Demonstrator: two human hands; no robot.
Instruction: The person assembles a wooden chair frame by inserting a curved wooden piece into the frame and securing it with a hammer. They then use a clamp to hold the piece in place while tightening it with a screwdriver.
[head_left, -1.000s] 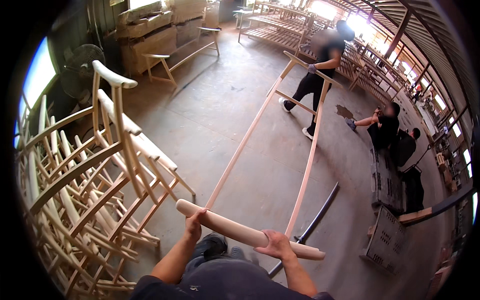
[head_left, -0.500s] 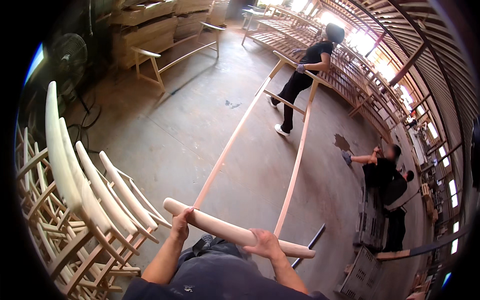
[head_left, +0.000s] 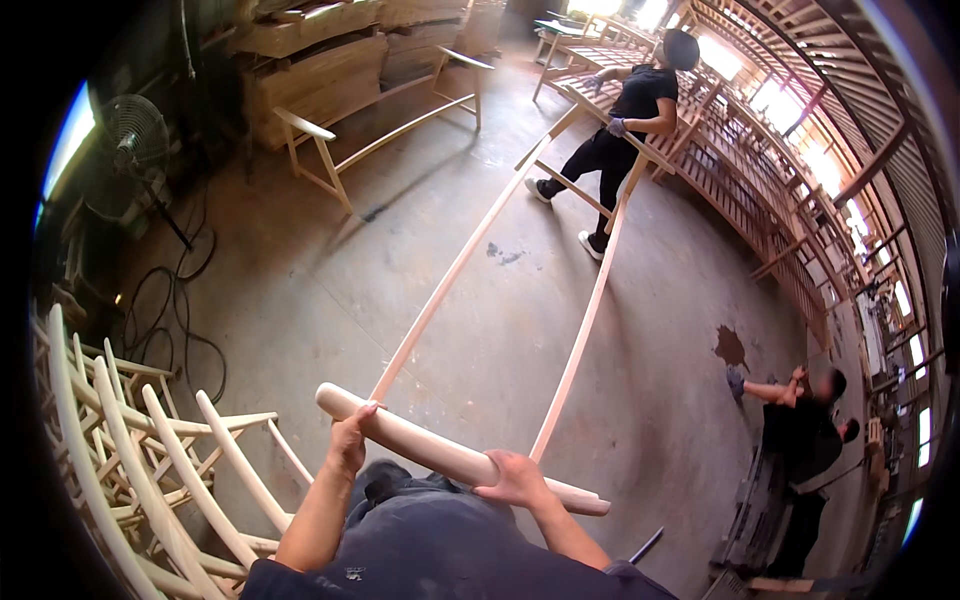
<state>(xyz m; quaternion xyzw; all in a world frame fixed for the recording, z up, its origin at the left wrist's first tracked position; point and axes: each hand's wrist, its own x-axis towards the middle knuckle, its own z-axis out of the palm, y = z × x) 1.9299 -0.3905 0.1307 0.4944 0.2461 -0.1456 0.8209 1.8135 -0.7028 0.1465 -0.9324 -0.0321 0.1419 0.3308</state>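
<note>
A long pale wooden bench frame (head_left: pixel 575 355) stretches away from me, its two slim rails joining an armrest at each end. My left hand (head_left: pixel 347 440) grips the near armrest (head_left: pixel 425 445) toward its left end, thumb on top. Farther right on the same rounded bar, my right hand (head_left: pixel 515 480) is closed around it, fingers partly hidden beneath. At the far end, a co-worker (head_left: pixel 640 105) in dark clothes and gloves holds the other armrest (head_left: pixel 650 152) with one gloved hand, the frame trailing behind.
Several stacked wooden frames (head_left: pixel 225 440) with curved bars stand close on my left. Behind them are a fan (head_left: pixel 135 145) and a loose cable (head_left: pixel 178 290). Another bench frame (head_left: pixel 400 130) stands by piled boards (head_left: pixel 320 85). Slatted racks (head_left: pixel 740 190) line the right; seated people (head_left: pixel 800 420) are nearer.
The view has shifted forward: the stacked frames sit lower and farther left, and the seated people lower. The co-worker appears farther up and right, in mid-step. Both my hands keep their hold.
</note>
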